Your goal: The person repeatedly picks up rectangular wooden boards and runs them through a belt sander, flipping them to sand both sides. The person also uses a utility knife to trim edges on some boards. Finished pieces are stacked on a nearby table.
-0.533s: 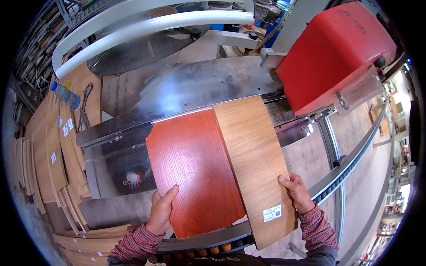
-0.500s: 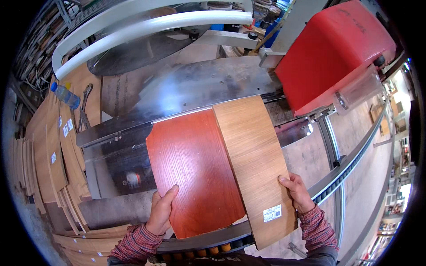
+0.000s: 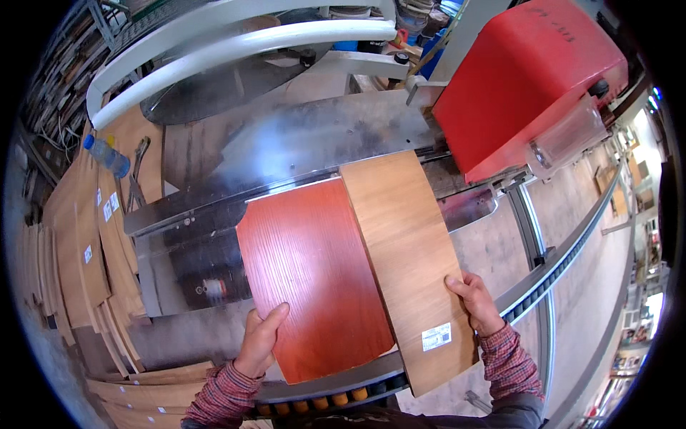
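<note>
A reddish-brown wood-grain board (image 3: pixel 314 279) and a tan wood-grain board (image 3: pixel 400 243) lie side by side across the dark metal machine bed. The tan one slightly overlaps or butts against the red one; which, I cannot tell. My left hand (image 3: pixel 262 337) is closed on the lower left edge of the red board, thumb on top and fingers underneath. On the right edge of the tan board, my right hand (image 3: pixel 477 303) grips in the same way. A white printed label (image 3: pixel 436 337) sits near the tan board's lower end.
A red machine hood (image 3: pixel 529 86) stands beyond the boards at right. A white curved guard bar (image 3: pixel 243 44) spans the far side. At left are a blue-capped bottle (image 3: pixel 107 156), a wrench-like tool (image 3: pixel 139 168) and stacked wood panels (image 3: pixel 78 250). A roller rail (image 3: pixel 564 268) runs along the right.
Both hands keep the same holds on the boards. The view has shifted slightly, with the red hood now a little further left; the boards have barely moved.
</note>
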Tool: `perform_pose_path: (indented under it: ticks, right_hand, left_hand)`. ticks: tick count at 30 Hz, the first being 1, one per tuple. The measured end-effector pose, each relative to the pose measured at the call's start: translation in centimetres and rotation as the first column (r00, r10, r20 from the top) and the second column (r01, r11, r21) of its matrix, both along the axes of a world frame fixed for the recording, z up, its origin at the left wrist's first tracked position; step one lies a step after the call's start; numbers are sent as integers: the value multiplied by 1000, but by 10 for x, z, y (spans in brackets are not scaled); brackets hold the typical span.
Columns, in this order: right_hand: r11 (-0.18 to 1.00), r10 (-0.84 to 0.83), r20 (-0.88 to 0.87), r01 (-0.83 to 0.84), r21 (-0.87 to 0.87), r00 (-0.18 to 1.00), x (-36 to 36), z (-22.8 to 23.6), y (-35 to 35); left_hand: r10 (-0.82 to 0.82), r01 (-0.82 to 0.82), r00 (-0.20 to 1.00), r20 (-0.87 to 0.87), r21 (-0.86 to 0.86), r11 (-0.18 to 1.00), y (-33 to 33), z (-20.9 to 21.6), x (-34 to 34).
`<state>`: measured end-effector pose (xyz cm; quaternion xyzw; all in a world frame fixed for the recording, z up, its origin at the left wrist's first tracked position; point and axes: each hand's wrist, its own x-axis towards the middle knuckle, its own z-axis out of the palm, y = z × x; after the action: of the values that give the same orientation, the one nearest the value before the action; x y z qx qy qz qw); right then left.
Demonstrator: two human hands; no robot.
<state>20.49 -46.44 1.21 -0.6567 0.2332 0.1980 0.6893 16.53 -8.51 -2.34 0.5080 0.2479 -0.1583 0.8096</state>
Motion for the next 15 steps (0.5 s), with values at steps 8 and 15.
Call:
perform_pose_path:
  ticks: [8, 15]
  right_hand:
    - [1000, -4, 8, 4, -4, 1000, 0, 1, 4]
    - [1000, 8, -20, -8, -7, 1000, 1, -1, 2]
  left_hand:
    - [68, -67, 997, 21, -13, 998, -3, -3, 10]
    - [52, -48, 998, 44, -92, 995, -1, -3, 14]
